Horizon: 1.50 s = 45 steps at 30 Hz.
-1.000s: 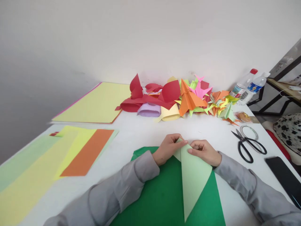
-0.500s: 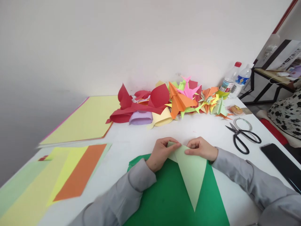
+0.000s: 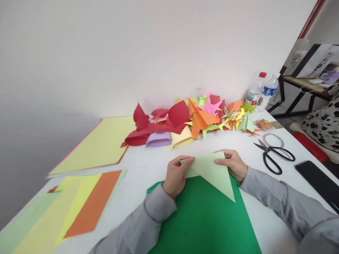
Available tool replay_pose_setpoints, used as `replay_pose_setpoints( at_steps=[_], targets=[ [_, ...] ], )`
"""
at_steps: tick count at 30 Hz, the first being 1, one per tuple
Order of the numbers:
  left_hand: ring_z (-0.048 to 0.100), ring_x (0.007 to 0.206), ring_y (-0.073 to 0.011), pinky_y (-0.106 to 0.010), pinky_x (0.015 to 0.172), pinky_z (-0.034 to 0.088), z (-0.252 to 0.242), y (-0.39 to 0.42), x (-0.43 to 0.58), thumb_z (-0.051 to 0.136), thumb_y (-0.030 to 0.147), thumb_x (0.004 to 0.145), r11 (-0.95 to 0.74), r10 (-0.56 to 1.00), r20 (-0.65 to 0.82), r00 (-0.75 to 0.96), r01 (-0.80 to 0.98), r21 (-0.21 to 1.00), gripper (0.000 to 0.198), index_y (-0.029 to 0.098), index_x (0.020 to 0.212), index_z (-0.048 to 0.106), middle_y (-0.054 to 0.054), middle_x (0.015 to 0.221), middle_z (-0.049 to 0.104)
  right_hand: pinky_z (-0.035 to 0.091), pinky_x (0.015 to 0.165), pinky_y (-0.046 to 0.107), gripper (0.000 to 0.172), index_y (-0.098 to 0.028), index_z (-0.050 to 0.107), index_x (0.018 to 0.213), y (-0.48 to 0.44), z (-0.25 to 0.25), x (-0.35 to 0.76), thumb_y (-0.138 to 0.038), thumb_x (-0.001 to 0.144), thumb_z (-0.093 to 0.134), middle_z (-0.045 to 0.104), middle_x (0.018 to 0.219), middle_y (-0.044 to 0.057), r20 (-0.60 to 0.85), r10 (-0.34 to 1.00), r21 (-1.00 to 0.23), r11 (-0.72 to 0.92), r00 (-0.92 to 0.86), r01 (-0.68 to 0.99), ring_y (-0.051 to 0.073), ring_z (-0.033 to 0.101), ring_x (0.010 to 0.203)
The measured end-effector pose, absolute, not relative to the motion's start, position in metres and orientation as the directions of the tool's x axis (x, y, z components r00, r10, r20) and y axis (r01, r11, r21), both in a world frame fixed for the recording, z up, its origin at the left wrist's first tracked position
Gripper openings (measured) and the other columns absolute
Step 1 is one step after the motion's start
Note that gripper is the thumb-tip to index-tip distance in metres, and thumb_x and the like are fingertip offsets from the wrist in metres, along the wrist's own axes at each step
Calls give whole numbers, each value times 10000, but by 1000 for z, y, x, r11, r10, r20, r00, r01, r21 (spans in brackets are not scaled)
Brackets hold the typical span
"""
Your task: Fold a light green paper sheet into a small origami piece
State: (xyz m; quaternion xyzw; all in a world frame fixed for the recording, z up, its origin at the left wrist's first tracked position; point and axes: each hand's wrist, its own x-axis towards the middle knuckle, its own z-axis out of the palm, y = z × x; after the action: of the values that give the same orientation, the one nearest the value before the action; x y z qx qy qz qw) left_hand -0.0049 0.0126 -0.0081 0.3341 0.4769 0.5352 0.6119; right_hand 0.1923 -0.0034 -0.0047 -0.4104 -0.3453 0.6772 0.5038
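Left grip [image 3: 174,177] and right grip [image 3: 235,165] pinch the pale green folded paper [image 3: 212,167] along its top edge; it spans between them above the green sheet [image 3: 209,218]. Beyond, a white strip of desk [image 3: 148,162] reaches the folded-paper heap [image 3: 200,121].

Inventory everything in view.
Folded sheet: one, pale green, in both hands
Large sheet: one, dark green, beneath hands
Scissors: one, black handles, table's right
Tape roll: one, whitish, behind scissors
Phone: one, black, right edge
Bottles: two, clear, back right
Packet: one, brownish, before bottles
Paper crafts: many, multicoloured, along wall
Stacked sheets: several, yellow uppermost, back left
Loose sheets: several, mixed, front left
Table: one, white, underneath
Wall: one, white, behind
Shelf: one, brown, far right
Patterned fabric: one, white and black, right
Left hand, right hand: two, grey sleeves, on folded sheet
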Motion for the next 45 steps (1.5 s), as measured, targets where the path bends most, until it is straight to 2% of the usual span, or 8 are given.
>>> replay_pose_setpoints(
  at_steps=[3,6,10,14,18,25,37,45],
  targets=[
    [595,546,-142,-251,518,477,-5,19,-10,830,346,506,85,994,-95,-51,-169,982,275,152,628,678,-14,602,674,532,569,302,313,-131,706,751,-3,-8,192,-281,521,854,727,648,44,-188,974,-888,-225,-129,-402,188,674,572],
    [619,594,-162,-259,548,493,6,25,-19,755,355,637,-103,992,86,92,201,974,206,158,654,699,-38,652,697,507,533,281,310,-136,686,726,-2,-10,192,-310,525,845,721,651,36,-188,978,-913,-207,-86,-351,164,645,535],
    [652,795,-212,-330,716,519,20,19,-21,574,308,826,-544,839,388,382,588,599,193,185,876,715,-78,878,727,471,537,268,288,-146,669,708,-4,-10,188,-350,560,809,680,635,6,-105,991,-981,-117,-85,-152,142,595,545],
    [634,784,-209,-330,696,511,14,3,-9,414,291,927,-725,685,436,584,607,325,315,160,1057,668,-108,889,696,426,541,259,245,-157,651,680,-11,-10,182,-372,626,755,603,593,-20,35,995,-997,42,-96,64,133,531,564],
    [590,688,-152,-248,619,478,5,1,-3,371,278,946,-695,712,387,586,511,506,330,178,1068,661,-59,765,627,376,500,246,306,-159,626,657,-18,-6,180,-447,654,730,530,552,-32,31,992,-996,40,-126,76,123,478,545],
    [550,691,-148,-251,637,444,4,15,-13,438,353,923,-466,804,250,539,312,828,334,153,923,705,-40,743,594,386,506,245,379,-149,641,710,-20,1,185,-527,734,626,564,598,-10,-17,974,-979,-62,-227,-192,110,469,536],
    [602,873,-188,-285,787,465,7,18,-16,443,340,918,-354,767,63,639,339,872,343,191,1128,671,-60,904,673,388,491,247,268,-174,590,628,-15,-12,179,-425,697,652,573,564,-19,-52,985,-994,-68,-164,-89,111,484,506],
    [624,860,-188,-282,796,484,13,10,-6,429,370,921,-340,809,17,588,443,830,354,195,1074,695,-48,966,709,336,478,230,272,-175,525,552,-13,-13,179,-358,743,591,484,527,-36,-16,996,-999,-13,-91,31,98,410,510]
  ],
)
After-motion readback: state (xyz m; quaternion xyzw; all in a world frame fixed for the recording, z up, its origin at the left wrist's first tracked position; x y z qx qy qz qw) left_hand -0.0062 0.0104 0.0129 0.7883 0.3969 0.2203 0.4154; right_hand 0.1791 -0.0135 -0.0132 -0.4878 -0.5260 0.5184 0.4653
